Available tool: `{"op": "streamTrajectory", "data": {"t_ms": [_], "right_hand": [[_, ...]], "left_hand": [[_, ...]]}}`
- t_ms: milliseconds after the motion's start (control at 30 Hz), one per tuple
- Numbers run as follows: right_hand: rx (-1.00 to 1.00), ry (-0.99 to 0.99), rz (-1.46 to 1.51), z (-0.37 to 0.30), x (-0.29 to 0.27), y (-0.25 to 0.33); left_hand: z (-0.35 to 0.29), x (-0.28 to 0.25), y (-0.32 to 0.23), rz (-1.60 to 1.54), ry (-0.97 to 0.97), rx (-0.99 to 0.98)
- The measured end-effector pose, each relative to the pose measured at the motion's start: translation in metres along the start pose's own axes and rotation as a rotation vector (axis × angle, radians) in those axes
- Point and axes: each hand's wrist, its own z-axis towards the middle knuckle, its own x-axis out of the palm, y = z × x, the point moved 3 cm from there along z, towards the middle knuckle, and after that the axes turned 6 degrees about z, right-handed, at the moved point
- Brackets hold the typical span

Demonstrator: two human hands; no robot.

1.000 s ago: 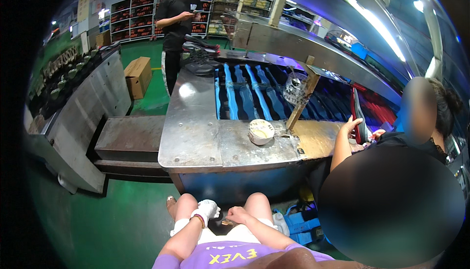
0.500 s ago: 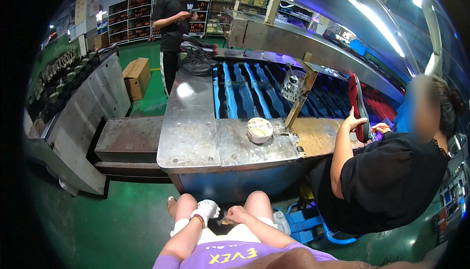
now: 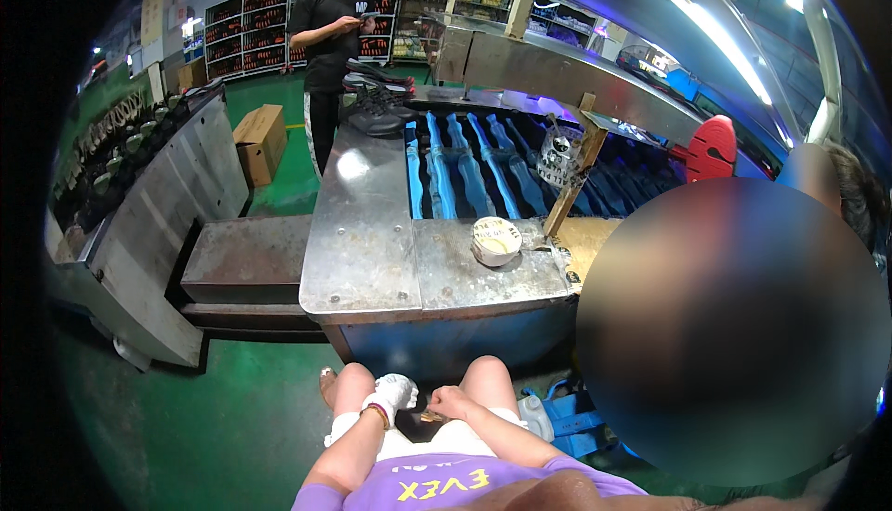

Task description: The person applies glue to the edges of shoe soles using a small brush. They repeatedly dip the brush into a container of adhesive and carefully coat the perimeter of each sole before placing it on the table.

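Note:
My left hand, in a white glove with a bracelet at the wrist, rests by my left thigh with its fingers curled in. Close beside it, my bare right hand lies over my lap near the right thigh, its fingers folded; what they hold, if anything, is hidden. A small brownish-gold thing shows just under the right hand, too small to name. Both hands are below the near edge of the metal bench, apart from it. On the bench stands a white paper bowl.
Blue and black slats of a conveyor run beyond the bowl. Black shoes sit at the bench's far left corner. A person stands behind. At right, a blurred patch covers a co-worker beside a red shoe sole. A cardboard box stands left.
The red sole at the co-worker's place has turned and moved right and upward. The conveyor slats look shifted. My hands have stayed almost where they were.

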Motion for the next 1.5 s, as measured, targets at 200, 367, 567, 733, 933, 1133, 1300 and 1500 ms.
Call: {"op": "streamTrajectory", "data": {"t_ms": [200, 367, 567, 733, 933, 1133, 1300, 1500], "right_hand": [[-0.006, 0.002, -0.002, -0.002, -0.001, 0.003], [-0.014, -0.01, -0.021, 0.001, 0.001, -0.002], [-0.014, -0.034, 0.016, -0.001, 0.0, 0.001], [-0.049, -0.04, -0.017, 0.0, 0.0, -0.002], [-0.057, -0.062, -0.012, -0.003, 0.0, -0.01], [-0.032, -0.065, -0.026, -0.005, -0.002, -0.015], [-0.019, -0.024, -0.013, -0.005, -0.004, 0.0], [0.041, 0.013, -0.026, -0.007, -0.009, 0.01]], "left_hand": [[-0.002, -0.004, -0.003, -0.011, 0.02, -0.02], [-0.01, -0.013, -0.002, -0.287, 0.051, -0.034], [-0.002, 0.002, 0.006, -0.547, -0.019, -0.005], [0.011, 0.029, 0.012, -0.208, -0.197, 0.045], [0.023, 0.04, 0.008, -0.346, -0.126, 0.06], [0.021, 0.035, 0.002, -0.994, 0.11, -0.15], [-0.006, 0.017, 0.001, -1.404, 0.08, -0.345], [-0.013, 0.01, 0.002, -1.358, 0.067, -0.355]]}}
